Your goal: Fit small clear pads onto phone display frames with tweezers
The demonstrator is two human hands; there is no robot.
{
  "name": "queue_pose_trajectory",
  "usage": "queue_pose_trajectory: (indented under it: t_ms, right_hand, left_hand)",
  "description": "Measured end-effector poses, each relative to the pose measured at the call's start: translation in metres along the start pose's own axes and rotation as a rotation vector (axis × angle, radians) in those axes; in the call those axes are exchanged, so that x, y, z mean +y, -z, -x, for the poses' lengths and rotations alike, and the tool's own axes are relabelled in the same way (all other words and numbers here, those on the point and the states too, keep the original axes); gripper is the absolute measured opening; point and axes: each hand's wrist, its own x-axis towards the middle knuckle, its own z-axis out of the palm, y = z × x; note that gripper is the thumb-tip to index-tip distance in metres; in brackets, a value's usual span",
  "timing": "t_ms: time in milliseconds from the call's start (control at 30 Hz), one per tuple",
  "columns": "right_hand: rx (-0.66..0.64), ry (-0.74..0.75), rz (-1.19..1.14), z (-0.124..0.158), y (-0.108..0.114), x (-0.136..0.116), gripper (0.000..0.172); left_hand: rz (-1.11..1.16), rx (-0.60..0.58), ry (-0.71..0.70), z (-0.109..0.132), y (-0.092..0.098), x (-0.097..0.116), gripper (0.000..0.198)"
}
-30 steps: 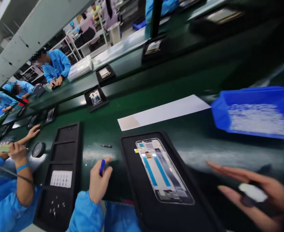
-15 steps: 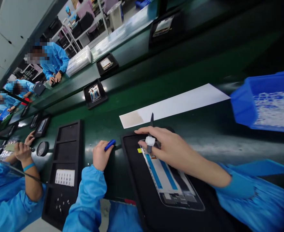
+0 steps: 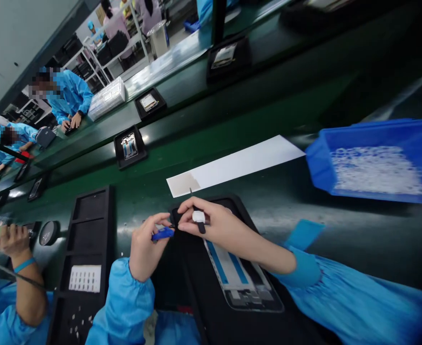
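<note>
My left hand (image 3: 146, 247) is closed around a short blue tool (image 3: 163, 234), whose exact kind I cannot make out. Close by on the right, my right hand (image 3: 211, 218) has its thumb and fingers pinched, with a slim dark tool (image 3: 201, 227) like tweezers in them. Something white (image 3: 198, 217) sits against its fingers. The fingertips of both hands nearly meet over a small dark piece. Under my right wrist, a phone frame (image 3: 245, 282) with two blue strips lies on a black tray (image 3: 211, 321); the hand hides its upper end.
A white paper strip (image 3: 239, 165) lies beyond my hands. To the right stands a blue bin (image 3: 318, 163) of small white pieces. A black compartment tray (image 3: 105, 230) is on the left, near a co-worker's arm (image 3: 26, 268). Phone trays (image 3: 141, 158) sit along the green line.
My right hand has come off the phone frame, moving left. My left hand has lifted and turned, bringing its blue tool close to the right fingertips. The view has shifted slightly.
</note>
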Motion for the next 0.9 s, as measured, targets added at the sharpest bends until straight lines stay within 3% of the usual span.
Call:
queue_pose_trajectory:
  t_ms: [133,267,367,467,600,700,767,900]
  right_hand:
    - [-0.039,-0.009,-0.143,-0.002,0.002,0.0,0.029]
    - [-0.04,-0.055,-0.239,0.001,0.006,-0.001,0.03]
    - [-0.041,-0.142,-0.363,0.004,0.007,-0.001,0.035]
    - [-0.027,-0.209,-0.487,0.005,0.008,0.0,0.04]
    - [0.04,-0.26,-0.593,0.007,0.012,0.001,0.045]
    - [0.085,-0.263,-0.679,0.009,0.014,-0.002,0.047]
    - [0.107,-0.254,-0.732,0.01,0.015,-0.004,0.046]
    - [0.157,-0.221,-0.8,0.012,0.013,-0.008,0.045]
  left_hand:
    - [-0.131,-0.047,-0.255,-0.007,-0.004,0.011,0.029]
    - [-0.007,-0.01,-0.314,-0.014,-0.009,0.011,0.02]
    - [0.165,-0.019,-0.219,-0.018,-0.013,0.006,0.01]
    - [0.315,-0.09,0.037,-0.024,-0.015,-0.005,0.017]
    - [0.123,-0.094,0.315,-0.048,-0.013,-0.038,0.019]
    - [-0.02,-0.055,0.32,-0.069,-0.012,-0.062,0.006]
    - [-0.038,-0.017,0.286,-0.078,-0.011,-0.068,0.009]
    - [-0.015,0.186,0.177,-0.076,-0.006,-0.041,0.026]
